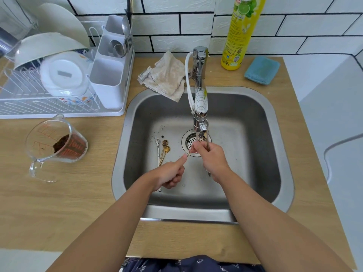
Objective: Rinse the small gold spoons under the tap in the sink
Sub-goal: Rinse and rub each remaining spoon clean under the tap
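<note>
Gold, and very thin, the handle of one small spoon (pixel 188 154) is showing in the gap between the two hands, running on a slant from the left hand (pixel 170 174) up and to the right toward the right hand (pixel 211 160). The left hand is pinching the lower end between thumb and curled fingers (pixel 183 158), while the right hand's fingers are closing round the upper end, just below the tap (pixel 200 99) and over the drain (pixel 191 141). The bowl of the spoon is hiding behind the right hand's fingertips, so it is probably sitting in the stream, though the water itself is too faint to make out. The right hand also seems to be gripping a second, silver-looking handle that is sticking out below its wrist.

Two more gold spoons (pixel 164 149) are lying on the floor of the sink (pixel 255 146), just left of the drain, beside a silver spoon (pixel 158 152). Their bowls are pointing away from the person toward the back of the sink, their handles running down toward the left hand, which is the nearer of the two. A reach for them would likely be falling to that hand, taking them by the handle ends.

On the worktop (pixel 82 193), a measuring jug (pixel 56 143) is lying tipped on its side, well apart from the sink.
</note>
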Demonstrator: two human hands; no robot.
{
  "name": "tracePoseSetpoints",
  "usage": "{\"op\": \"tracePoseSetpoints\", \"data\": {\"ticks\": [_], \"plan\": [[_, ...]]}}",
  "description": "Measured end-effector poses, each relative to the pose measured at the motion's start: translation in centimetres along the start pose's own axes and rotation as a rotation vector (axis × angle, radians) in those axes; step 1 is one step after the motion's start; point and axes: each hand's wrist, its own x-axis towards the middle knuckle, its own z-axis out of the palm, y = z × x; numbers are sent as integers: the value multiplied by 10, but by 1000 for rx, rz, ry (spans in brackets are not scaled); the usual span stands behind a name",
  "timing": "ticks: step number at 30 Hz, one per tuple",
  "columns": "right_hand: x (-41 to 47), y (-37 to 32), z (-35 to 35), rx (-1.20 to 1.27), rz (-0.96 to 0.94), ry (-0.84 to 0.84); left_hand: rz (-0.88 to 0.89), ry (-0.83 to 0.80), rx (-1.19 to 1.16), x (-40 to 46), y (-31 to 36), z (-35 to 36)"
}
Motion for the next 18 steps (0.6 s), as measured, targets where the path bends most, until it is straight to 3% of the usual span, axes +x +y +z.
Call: {"op": "tracePoseSetpoints", "data": {"ticks": [6,13,18], "plan": [[0,-1,5,37,22,-73,-69,-76,79,-3,-2,0],[4,-1,-3,34,27,54,8,-113,4,-5,1,4],[10,-4,-16,52,-22,343,253,161,-24,4,1,2]]}}
